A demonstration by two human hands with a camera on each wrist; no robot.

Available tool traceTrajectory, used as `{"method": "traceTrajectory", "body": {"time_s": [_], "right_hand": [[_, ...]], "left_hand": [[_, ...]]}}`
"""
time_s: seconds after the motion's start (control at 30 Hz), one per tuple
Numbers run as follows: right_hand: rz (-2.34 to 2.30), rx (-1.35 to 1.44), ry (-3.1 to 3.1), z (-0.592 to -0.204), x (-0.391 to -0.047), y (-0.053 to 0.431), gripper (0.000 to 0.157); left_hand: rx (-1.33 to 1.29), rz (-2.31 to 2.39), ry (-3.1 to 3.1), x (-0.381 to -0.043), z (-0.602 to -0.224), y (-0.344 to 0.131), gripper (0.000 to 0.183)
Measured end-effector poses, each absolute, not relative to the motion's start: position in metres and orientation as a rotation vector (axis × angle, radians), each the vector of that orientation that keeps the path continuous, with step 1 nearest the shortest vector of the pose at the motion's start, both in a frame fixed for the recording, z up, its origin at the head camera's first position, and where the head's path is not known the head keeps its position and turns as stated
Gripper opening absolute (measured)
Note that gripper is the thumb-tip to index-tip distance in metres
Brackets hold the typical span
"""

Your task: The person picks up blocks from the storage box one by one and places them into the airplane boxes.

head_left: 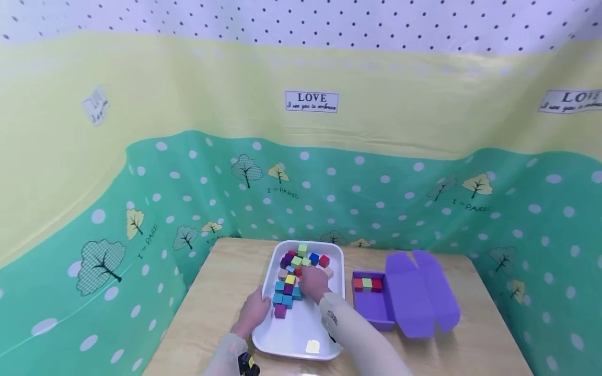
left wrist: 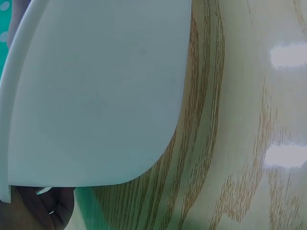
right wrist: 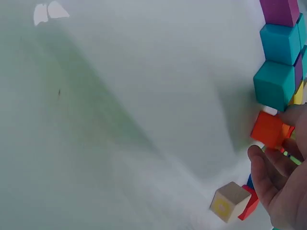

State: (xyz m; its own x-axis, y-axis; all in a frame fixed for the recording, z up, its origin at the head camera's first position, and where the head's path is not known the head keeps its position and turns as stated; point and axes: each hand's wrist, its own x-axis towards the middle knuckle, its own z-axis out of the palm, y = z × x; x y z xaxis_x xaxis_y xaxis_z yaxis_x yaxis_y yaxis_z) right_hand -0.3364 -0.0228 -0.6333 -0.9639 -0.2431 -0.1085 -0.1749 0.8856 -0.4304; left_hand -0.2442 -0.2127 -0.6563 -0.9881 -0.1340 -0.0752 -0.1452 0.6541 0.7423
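A white tray (head_left: 291, 337) with raised rims holds a cluster of coloured cubes. My left hand (head_left: 254, 312) grips the tray's left rim; in the left wrist view, its curled fingers (left wrist: 60, 208) show below the tray. My right hand (head_left: 314, 283) reaches into the cluster. In the right wrist view, its thumb and fingers close around an orange-red cube (right wrist: 267, 129). Beside that cube is a teal cube (right wrist: 274, 86), with a magenta cube (right wrist: 280, 10) farther along the row. A pale wooden cube (right wrist: 230, 201) and a red cube (right wrist: 249, 203) lie below the fingers.
Right of the tray stands an open purple box (head_left: 371, 305) with its lid (head_left: 416, 300) folded out to the right. Along its back wall sit a red-orange cube (head_left: 358, 284), a light green cube (head_left: 367, 284) and a red cube (head_left: 377, 285). A patterned curtain (head_left: 357, 183) hangs behind the table.
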Motion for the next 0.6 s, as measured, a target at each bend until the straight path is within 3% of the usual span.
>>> {"method": "traceTrajectory", "body": {"time_s": [0.23, 0.6], "right_hand": [[-0.695, -0.328, 2.848, -0.619, -0.328, -0.015, 0.022], [-0.687, -0.686, 2.866, -0.531, -0.331, 0.056, 0.023]], "left_hand": [[-0.22, 1.297, 2.854, -0.236, -0.656, -0.214, 0.043], [-0.211, 1.285, 2.81, -0.248, -0.654, -0.217, 0.046]]}}
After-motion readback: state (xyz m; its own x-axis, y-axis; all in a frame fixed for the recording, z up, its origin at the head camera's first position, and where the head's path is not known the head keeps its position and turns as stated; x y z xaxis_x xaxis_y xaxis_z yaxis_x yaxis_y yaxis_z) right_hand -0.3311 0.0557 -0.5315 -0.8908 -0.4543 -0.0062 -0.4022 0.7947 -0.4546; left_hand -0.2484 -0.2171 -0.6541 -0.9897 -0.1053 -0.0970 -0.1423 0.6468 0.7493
